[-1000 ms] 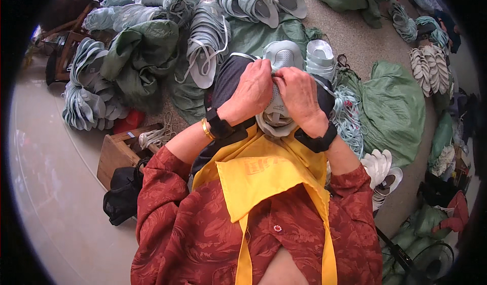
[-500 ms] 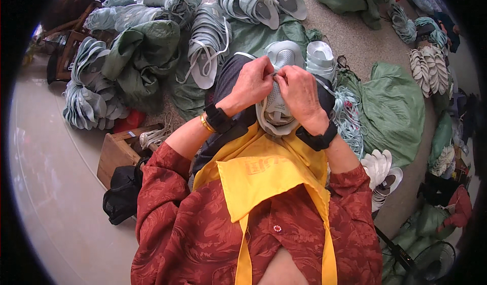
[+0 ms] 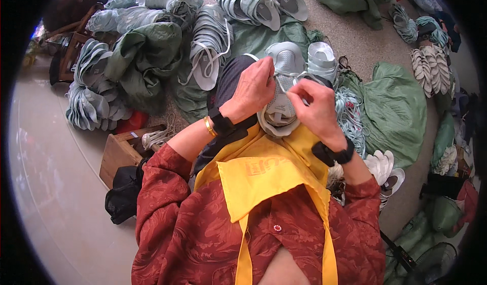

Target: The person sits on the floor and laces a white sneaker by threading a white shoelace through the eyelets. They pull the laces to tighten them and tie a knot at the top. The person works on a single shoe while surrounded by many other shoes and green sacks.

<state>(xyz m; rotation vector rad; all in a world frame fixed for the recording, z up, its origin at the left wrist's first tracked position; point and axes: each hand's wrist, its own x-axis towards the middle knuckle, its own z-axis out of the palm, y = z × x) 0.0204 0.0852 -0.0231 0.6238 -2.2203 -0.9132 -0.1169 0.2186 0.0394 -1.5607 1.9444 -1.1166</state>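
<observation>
Shoe upper, centre frame

Pale grey shoe upper [image 3: 282, 99] rests on person's lap. Left hand [image 3: 253, 88] pinched shut on its white lace [image 3: 282, 81]; right hand [image 3: 315, 105] pinching lace too. Stacked uppers [image 3: 209, 41] upper left, on floor.

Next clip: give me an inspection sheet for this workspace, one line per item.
Surface: pale floor, speckled further off.
Job's things: pale grey-green shoe upper on the lap; white lace at its eyelets.
Clutter: stacks of uppers, green sacks, wooden crate, black bag.
Hands: left hand and right hand both pinch the lace over the upper.
Cables: nothing seen; loose cord on the crate.
Surroundings: yellow apron, more uppers at right.
</observation>
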